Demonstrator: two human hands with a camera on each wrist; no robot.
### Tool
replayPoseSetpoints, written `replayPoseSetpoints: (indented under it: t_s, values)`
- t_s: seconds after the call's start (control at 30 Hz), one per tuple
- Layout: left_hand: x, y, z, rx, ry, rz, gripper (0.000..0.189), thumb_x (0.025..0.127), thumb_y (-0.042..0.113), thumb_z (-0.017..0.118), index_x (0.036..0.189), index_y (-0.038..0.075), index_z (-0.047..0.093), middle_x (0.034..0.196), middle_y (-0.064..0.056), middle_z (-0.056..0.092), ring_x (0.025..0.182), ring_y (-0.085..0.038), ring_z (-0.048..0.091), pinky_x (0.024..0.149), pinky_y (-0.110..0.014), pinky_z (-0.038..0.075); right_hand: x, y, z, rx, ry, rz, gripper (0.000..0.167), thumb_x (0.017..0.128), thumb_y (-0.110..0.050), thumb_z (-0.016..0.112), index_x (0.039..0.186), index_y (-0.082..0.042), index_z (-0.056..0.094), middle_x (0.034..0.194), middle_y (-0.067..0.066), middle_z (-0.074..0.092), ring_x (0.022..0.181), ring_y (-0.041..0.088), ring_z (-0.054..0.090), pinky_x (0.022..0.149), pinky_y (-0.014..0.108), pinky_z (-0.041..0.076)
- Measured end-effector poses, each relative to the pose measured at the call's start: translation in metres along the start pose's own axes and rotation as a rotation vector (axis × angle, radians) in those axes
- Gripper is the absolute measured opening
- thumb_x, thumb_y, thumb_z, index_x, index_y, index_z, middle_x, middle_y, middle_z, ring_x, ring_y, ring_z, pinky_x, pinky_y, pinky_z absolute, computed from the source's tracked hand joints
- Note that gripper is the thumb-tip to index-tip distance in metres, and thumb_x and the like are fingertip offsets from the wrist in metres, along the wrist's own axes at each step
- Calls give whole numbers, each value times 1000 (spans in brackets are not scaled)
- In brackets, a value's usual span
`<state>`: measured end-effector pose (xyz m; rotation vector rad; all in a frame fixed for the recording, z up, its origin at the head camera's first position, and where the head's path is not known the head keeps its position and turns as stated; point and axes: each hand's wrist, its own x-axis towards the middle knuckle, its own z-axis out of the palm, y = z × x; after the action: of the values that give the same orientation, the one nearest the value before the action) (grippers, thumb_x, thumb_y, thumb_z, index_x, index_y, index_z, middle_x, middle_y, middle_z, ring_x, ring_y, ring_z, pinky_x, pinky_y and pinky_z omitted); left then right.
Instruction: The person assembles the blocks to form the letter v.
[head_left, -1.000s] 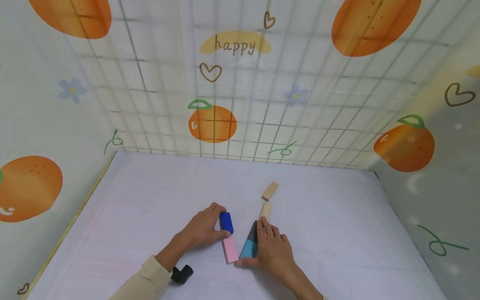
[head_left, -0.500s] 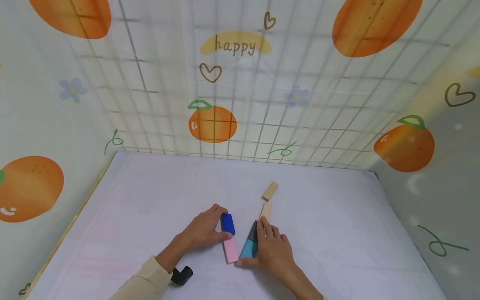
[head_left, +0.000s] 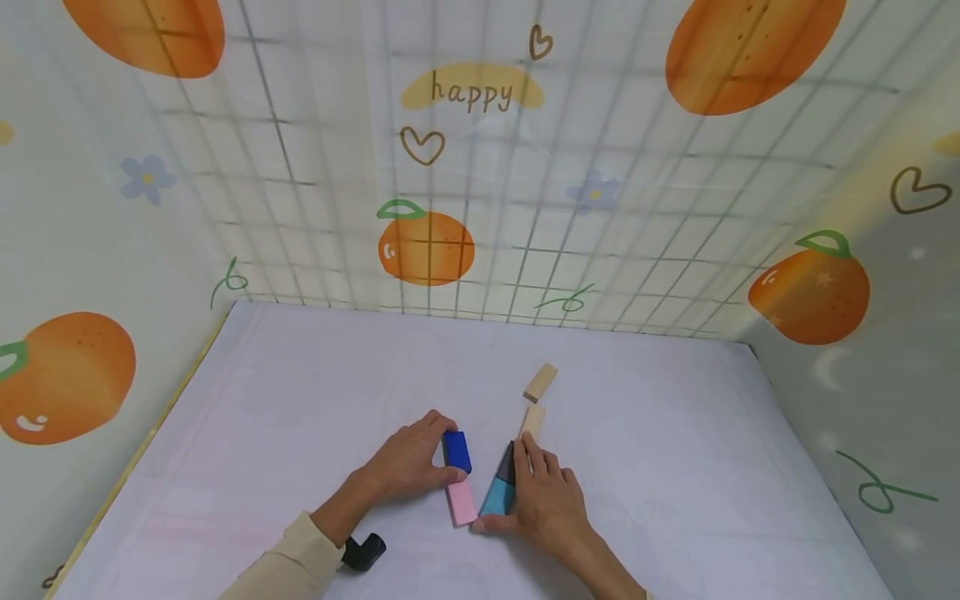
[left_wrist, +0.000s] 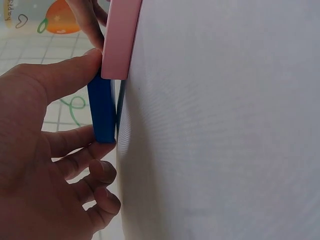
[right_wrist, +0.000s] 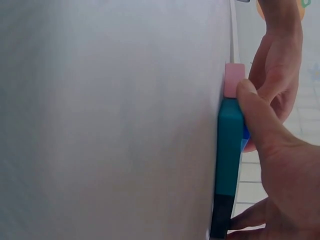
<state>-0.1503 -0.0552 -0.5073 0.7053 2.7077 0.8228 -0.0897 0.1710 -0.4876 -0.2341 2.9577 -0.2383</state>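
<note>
In the head view my left hand [head_left: 408, 454] pinches a blue block [head_left: 457, 452] between thumb and fingertips. The blue block's near end meets a pink block [head_left: 461, 503]; together they form a slanting row. My right hand [head_left: 551, 500] spans a teal block [head_left: 498, 497] and a black block [head_left: 507, 463] lying end to end, thumb at the teal end, fingers along the black one. The right wrist view has the right thumb [right_wrist: 250, 95] where the teal and pink ends meet. A light wooden block [head_left: 533, 418] continues beyond the black one, partly behind the right fingertips.
A second wooden block [head_left: 541, 382] lies farther back, angled. A black elbow-shaped object [head_left: 365, 552] sits near the left sleeve [head_left: 288, 554]. The white table [head_left: 675, 467] ends at a patterned curtain [head_left: 495, 275] over a wire grid.
The left hand has shifted the blue block slightly toward the person and to the right, against the pink block. The right hand and the other blocks keep their places.
</note>
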Motion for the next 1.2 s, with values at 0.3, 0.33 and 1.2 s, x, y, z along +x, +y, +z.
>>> replayPoseSetpoints:
  t_s: [0.3,0.33,1.2]
  values:
    - [-1,1,-1,-3,-1,-10,66,87,51,75,138,14,53,133,-2,54,106,-18,58,96,-42,50,2,1,1,2,6,-1,140,54,-89,72,153,2,36,159,21,34,132,41,43,101,62,40]
    - [-1,1,-1,-3,-2,-10,66,87,51,75,138,14,53,133,-2,54,105,-18,58,96,-42,50,2,1,1,3,8,-2,139,54,-89,72,153,2,36,159,21,35,132,41,43,101,62,40]
    - [-3,4,-1,39,10,2,62,89,48,74,138,13,55,128,-3,56,104,-17,58,95,-41,49,1,1,3,7,-10,10,139,53,-88,73,153,2,36,158,21,35,132,42,43,101,64,39]
